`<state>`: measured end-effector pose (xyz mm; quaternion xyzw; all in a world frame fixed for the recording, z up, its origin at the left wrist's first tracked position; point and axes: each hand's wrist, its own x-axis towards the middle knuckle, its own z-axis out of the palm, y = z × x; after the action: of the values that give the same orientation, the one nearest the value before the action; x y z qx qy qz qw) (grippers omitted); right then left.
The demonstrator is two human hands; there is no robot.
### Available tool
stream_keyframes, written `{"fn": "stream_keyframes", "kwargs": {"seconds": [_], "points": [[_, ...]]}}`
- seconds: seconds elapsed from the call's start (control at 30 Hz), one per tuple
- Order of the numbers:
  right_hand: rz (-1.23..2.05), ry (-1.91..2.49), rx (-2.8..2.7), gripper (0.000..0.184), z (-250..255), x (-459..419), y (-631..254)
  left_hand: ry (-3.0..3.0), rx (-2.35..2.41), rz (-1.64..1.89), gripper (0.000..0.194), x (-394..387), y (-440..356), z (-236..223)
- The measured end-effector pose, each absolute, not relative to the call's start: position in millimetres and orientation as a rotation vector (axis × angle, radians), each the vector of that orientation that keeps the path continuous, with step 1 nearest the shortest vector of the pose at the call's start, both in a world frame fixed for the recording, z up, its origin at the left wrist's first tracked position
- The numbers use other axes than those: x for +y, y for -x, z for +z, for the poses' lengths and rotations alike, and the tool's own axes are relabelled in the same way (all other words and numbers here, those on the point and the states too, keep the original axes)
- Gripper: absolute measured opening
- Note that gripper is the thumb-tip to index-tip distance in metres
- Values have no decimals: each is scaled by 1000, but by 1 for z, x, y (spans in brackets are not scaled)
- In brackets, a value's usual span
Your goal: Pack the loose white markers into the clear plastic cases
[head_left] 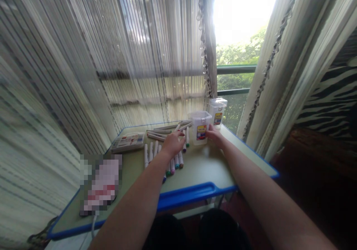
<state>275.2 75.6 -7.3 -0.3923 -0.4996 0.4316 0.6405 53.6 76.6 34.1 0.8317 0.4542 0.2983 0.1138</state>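
Through the head view I count two containers: the near container (pixel 202 129) and, just behind it to the right, the far container (pixel 218 112). There is one flat case (pixel 128 142), and I make out more than ten markers (pixel 151 153), though my left hand (pixel 174 144) hides some, so I can't give an exact total. The markers lie in the middle of the tabletop (pixel 217 168), between the flat case and the near container.

My left arm reaches forward, with the left hand palm down over the markers and its fingers bent; I can't tell whether that grip has closed on one. My right arm angles inward, and the right hand (pixel 215 136) touches the near container's right side. Its fingers are partly hidden, so I can't tell how tightly that grip closes.

Both containers are clear, boxy plastic with colourful labels. The markers have slim white barrels, several with coloured ends. The tabletop is smooth and pale, edged in blue; a stringy curtain (pixel 156 56) hangs behind it.
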Motion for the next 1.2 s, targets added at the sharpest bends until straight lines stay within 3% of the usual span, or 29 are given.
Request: {"fn": "stream_keyframes", "kwargs": {"seconds": [0.53, 0.83, 1.07, 1.2], "points": [[1020, 866, -1162, 49, -13, 74, -275, -2651, 1300, 508, 26, 79, -51, 30], [1166, 838, -1228, 42, -13, 70, -273, -2511, 1315, 741, 34, 81, -54, 29], [1153, 846, -1232, 47, -3, 64, -266, -2340, 1199, 928, 38, 83, -52, 30], [1168, 757, -1265, 47, 7, 53, -254, -2189, 1004, 1058, 61, 81, -55, 30]]}}
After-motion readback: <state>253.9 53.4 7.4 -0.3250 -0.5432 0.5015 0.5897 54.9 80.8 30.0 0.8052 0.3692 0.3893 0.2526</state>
